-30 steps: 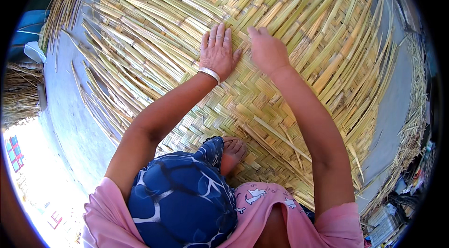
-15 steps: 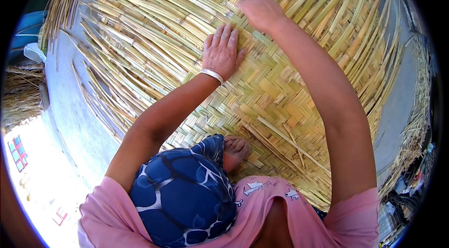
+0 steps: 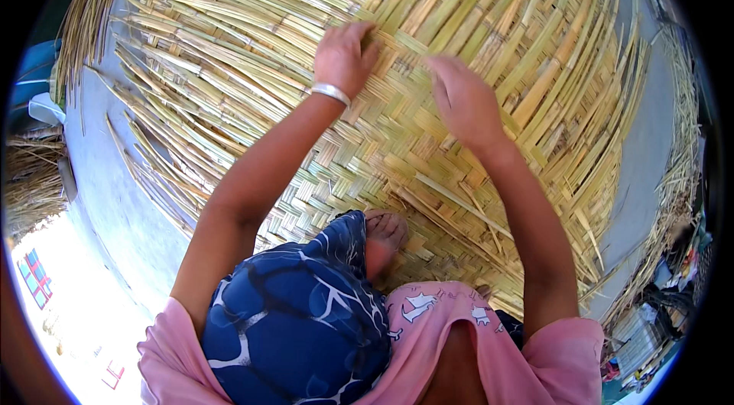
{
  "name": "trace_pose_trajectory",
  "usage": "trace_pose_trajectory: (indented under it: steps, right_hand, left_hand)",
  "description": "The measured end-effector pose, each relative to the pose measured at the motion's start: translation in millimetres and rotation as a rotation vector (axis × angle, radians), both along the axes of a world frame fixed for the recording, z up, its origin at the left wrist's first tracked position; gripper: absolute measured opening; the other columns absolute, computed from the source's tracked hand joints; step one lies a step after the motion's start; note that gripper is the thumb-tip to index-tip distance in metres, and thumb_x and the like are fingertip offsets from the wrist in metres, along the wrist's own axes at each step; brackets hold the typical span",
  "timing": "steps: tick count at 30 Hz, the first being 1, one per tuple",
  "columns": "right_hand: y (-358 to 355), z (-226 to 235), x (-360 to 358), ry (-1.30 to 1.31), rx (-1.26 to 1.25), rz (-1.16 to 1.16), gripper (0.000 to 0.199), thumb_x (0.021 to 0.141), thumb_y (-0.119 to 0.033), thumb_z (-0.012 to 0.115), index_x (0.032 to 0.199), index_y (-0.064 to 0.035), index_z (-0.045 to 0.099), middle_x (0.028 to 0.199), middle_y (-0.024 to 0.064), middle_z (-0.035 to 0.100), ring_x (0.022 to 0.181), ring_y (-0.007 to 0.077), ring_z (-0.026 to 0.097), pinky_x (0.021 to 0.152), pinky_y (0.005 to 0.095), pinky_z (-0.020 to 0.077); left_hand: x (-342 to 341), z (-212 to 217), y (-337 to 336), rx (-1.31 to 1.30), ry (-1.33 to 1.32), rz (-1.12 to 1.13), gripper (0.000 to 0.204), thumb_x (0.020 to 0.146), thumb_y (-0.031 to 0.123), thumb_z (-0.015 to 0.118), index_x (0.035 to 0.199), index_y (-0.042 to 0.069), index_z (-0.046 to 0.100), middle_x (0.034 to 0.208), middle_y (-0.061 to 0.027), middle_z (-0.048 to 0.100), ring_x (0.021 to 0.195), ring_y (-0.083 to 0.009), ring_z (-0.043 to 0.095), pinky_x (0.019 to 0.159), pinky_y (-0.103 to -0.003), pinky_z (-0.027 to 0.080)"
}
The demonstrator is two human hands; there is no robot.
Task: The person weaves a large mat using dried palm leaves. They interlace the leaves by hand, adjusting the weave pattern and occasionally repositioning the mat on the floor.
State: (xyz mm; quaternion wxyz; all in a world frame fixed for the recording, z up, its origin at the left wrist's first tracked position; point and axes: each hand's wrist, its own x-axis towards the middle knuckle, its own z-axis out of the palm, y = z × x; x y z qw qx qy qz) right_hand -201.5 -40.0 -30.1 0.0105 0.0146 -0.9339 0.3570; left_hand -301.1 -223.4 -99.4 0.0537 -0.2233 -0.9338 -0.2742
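A woven mat (image 3: pixel 428 145) of split reed strips spreads under both hands, its finished part in a zigzag pattern. My left hand (image 3: pixel 344 59), with a silver bangle (image 3: pixel 332 92) at the wrist, is at the weave's upper left edge. Its fingers curl downward, and what they hold, if anything, is hidden. Over the right part of the weave hovers my right hand (image 3: pixel 465 98), smeared by motion, its grip unclear. Loose strip ends (image 3: pixel 206 61) fan out to the left. More unwoven strips (image 3: pixel 527 46) fan out to the upper right.
My bare foot (image 3: pixel 386 233) rests on the mat's near part. Loose strip pieces (image 3: pixel 459 210) lie beside it. Bundles of thin stalks (image 3: pixel 88 23) stand at the far left; dry straw (image 3: pixel 665 176) and clutter (image 3: pixel 650 328) line the right edge. Grey floor (image 3: pixel 115 168) shows around the mat.
My left hand has lifted from lying flat, moved up a little and curled its fingers. The right hand has come down and to the right, away from the upper weave.
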Motion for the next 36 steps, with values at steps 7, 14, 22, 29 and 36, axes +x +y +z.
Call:
trace_pose_trajectory:
  steps: [7,14,22,29,36]
  right_hand:
    - [-8,-28,109,0.085,0.024,-0.11,0.025,0.077,-0.011,0.054,0.101,-0.0046,0.059,0.105,0.0132,0.06,0.098,0.0299,0.055,0.085,0.0385,0.0444]
    - [-5,-13,168,0.105,0.138,0.055,0.038,0.071,-0.019,0.063,0.106,-0.0059,0.056,0.115,0.0121,0.054,0.107,0.0292,0.05,0.092,0.0394,0.0386]
    - [20,-15,253,0.122,0.345,0.079,0.043,0.069,-0.022,0.066,0.109,-0.0084,0.053,0.119,0.0096,0.049,0.111,0.0278,0.045,0.095,0.0394,0.0342]
    - [33,-24,250,0.136,0.253,-0.051,0.036,0.075,-0.022,0.06,0.108,-0.0079,0.055,0.122,0.0108,0.049,0.114,0.0278,0.044,0.094,0.0399,0.0351]
    - [122,-33,245,-0.008,0.589,-0.595,0.05,0.083,-0.032,0.053,0.126,-0.0077,0.044,0.133,0.0123,0.041,0.122,0.0279,0.038,0.099,0.0408,0.0289]
  left_hand:
    - [-56,5,24,-0.297,-0.429,0.037,0.043,0.071,0.048,0.067,0.086,0.008,0.062,0.084,-0.0137,0.065,0.08,-0.0303,0.062,0.072,-0.04,0.047]
    - [-79,-10,24,-0.364,-0.39,-0.066,0.046,0.072,0.05,0.064,0.089,0.007,0.066,0.086,-0.0151,0.066,0.084,-0.0299,0.062,0.076,-0.038,0.046]
    - [-15,-5,41,-0.048,-0.108,-0.053,0.034,0.08,0.035,0.064,0.092,0.003,0.065,0.088,-0.0139,0.064,0.082,-0.0283,0.062,0.074,-0.037,0.048]
    - [132,21,144,-0.299,0.094,-0.722,0.062,0.084,0.044,0.055,0.135,0.015,0.035,0.143,-0.0105,0.028,0.133,-0.0274,0.025,0.103,-0.05,0.023]
    - [148,11,158,-0.614,0.137,-0.701,0.061,0.088,0.049,0.046,0.139,0.021,0.031,0.148,-0.006,0.021,0.136,-0.0292,0.017,0.104,-0.058,0.015]
